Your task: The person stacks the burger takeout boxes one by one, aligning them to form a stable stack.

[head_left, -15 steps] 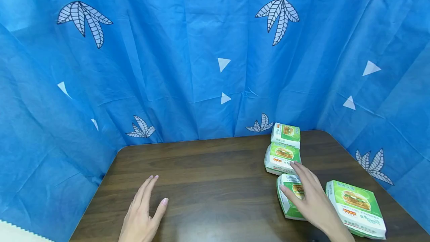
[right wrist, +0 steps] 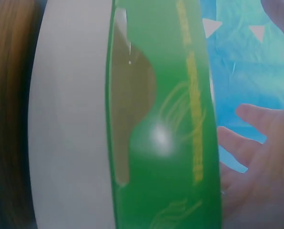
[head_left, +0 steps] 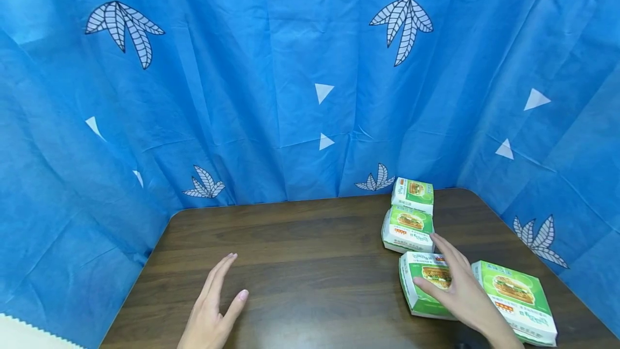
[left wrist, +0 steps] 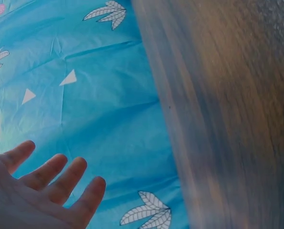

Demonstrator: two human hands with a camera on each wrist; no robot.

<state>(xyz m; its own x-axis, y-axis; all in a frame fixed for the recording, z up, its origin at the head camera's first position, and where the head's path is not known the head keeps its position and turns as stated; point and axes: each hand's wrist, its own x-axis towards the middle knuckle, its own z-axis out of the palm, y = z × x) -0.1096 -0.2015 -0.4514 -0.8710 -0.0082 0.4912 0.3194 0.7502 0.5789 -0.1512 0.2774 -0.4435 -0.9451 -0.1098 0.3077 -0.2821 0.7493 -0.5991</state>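
Observation:
My left hand [head_left: 208, 311] is raised at the table's front left, fingers straight and thumb apart, holding nothing. In the left wrist view the fingers [left wrist: 91, 198] are spread in front of the blue curtain. On the right, my right hand [head_left: 465, 295] hovers with fingers extended and thumb apart, partly covering a green and white burger box [head_left: 426, 284]. A bigger burger box [head_left: 520, 300] lies just right of that hand. Up close in the right wrist view, a box side [right wrist: 180, 119] hides part of the fingers [right wrist: 239, 143]; no grip on it shows.
Beyond the hand, a burger box [head_left: 408, 229] and a smaller one [head_left: 413, 194] stand in line toward the back edge. Brown wood tabletop [head_left: 300, 273] spreads between the hands. A blue patterned curtain [head_left: 290, 96] borders the table at the back and sides.
My right hand has shifted slightly to the right, uncovering more of the box beside it. The left hand has also drifted a little to the right.

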